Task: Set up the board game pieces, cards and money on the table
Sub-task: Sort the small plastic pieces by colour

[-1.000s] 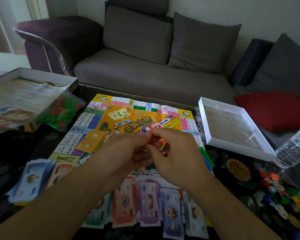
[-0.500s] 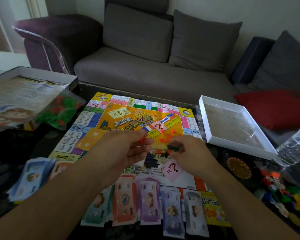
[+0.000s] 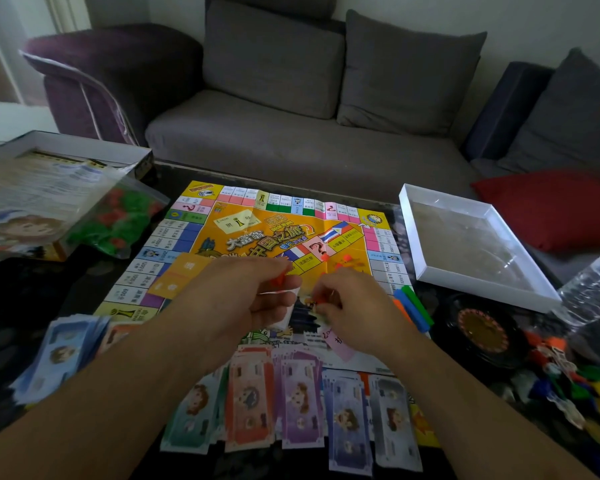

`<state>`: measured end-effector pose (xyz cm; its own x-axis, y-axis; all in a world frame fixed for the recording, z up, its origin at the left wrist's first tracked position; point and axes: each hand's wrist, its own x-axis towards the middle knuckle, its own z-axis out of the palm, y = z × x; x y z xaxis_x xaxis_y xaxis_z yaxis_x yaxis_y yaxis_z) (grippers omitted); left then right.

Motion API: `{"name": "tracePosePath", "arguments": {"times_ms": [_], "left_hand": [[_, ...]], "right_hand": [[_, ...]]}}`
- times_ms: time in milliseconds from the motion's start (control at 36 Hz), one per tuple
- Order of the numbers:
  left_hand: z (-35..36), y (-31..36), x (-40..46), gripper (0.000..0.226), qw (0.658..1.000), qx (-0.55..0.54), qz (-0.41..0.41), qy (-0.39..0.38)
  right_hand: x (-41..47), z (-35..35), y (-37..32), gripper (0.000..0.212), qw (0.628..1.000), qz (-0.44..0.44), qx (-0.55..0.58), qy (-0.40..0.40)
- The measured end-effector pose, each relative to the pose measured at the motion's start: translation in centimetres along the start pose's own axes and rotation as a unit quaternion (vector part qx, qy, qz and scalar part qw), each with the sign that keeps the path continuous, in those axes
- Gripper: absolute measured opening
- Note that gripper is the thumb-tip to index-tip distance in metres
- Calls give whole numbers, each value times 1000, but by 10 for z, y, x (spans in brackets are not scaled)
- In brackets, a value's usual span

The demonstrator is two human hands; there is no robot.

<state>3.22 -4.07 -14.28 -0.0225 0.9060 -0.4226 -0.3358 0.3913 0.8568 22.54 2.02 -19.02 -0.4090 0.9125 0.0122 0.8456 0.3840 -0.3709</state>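
We sit at a dark glossy desk (image 3: 21, 299) facing a grey sofa (image 3: 291, 140) with a red cushion (image 3: 548, 209) at its right end. The game board (image 3: 264, 237) lies unfolded mid-desk, paper money (image 3: 291, 407) fanned in stacks along its near edge and another stack (image 3: 59, 355) further left. Our left hand (image 3: 243, 299) curls round a small clear bag with red pieces (image 3: 279, 282) above the board; our right hand (image 3: 354, 306) pinches something small and orange just beside it. A white box tray (image 3: 465, 275) and a black roulette wheel (image 3: 478, 327) sit right of the board, a bag of red and green pieces (image 3: 115, 223) to the left.
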Motion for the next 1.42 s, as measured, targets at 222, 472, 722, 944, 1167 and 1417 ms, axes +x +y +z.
{"name": "tracePosePath", "arguments": {"times_ms": [222,472,722,944,1167,1417], "left_hand": [[0,-2,5,18,999,11,-32,27],[4,-2,-4,31,995,33,-51,-78],[6,1,-14,16,992,-15,-4,-128],[5,2,-14,12,989,-24,28,-144],[4,3,-15,12,986,0,33,-164],[2,6,-19,14,981,6,8,-193]], "right_hand": [[-4,-11,-11,10,991,34,119,57],[-33,-48,-50,19,887,-4,445,126],[-36,-46,-55,21,902,-24,403,153],[-38,-53,-55,19,873,8,463,154],[-36,-55,-48,19,855,-2,516,62],[-36,-57,-46,22,860,-12,511,12]]}}
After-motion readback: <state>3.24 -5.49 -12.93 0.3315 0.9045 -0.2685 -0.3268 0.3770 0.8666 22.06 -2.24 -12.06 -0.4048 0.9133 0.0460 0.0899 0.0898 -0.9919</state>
